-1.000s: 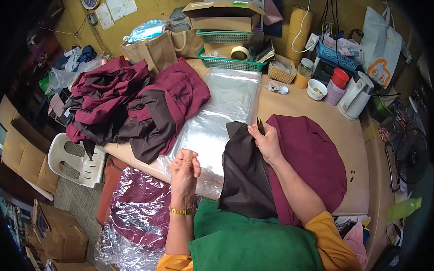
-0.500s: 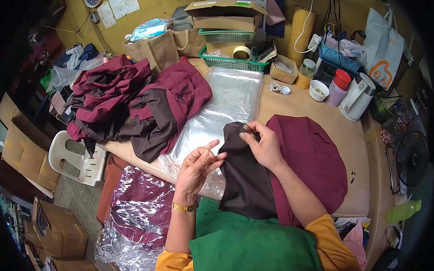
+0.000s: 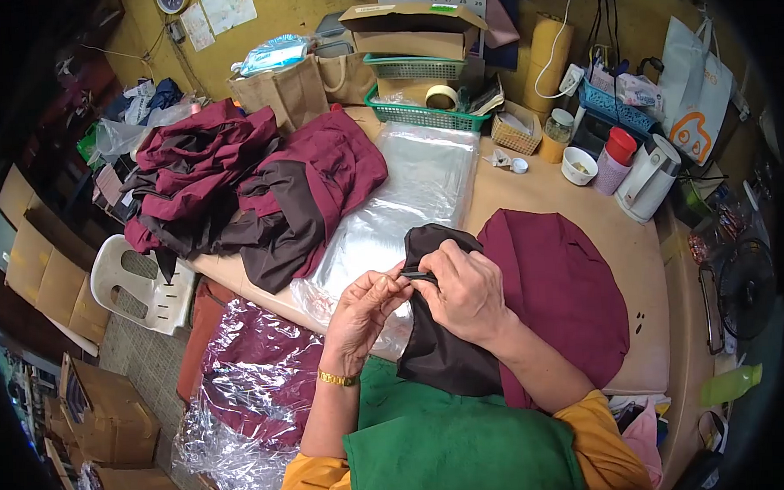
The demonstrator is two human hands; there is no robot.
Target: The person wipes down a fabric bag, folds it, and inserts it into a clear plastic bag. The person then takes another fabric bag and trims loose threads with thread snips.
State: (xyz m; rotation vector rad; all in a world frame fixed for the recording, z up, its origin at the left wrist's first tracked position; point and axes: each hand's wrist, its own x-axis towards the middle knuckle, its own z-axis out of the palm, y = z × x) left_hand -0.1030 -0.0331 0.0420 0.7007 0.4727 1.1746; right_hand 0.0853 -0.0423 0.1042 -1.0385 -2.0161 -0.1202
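Note:
A maroon and dark brown garment lies before me, its maroon part (image 3: 558,300) spread at the right and its dark brown part (image 3: 439,347) nearer my lap. My left hand (image 3: 366,311), with a gold band at the wrist, is closed in a pinch at the dark part's left edge. Over the dark cloth, my right hand (image 3: 463,290) is closed too, its fingertips almost meeting the left ones. A slim black piece (image 3: 421,275) shows between the two hands; whether it is a cloth edge or a small tool, I cannot tell.
Clear plastic bags (image 3: 428,170) lie behind my hands. More maroon and brown garments (image 3: 313,196) are heaped at the left. A plastic-wrapped maroon bundle (image 3: 258,371) sits below the table edge, near a white chair (image 3: 143,288). A kettle (image 3: 649,177) and a bowl (image 3: 578,166) stand at the back right.
My right hand has come down and left, and turned over the dark cloth. My left hand has moved slightly right, its spread fingers closing to a pinch beside the right.

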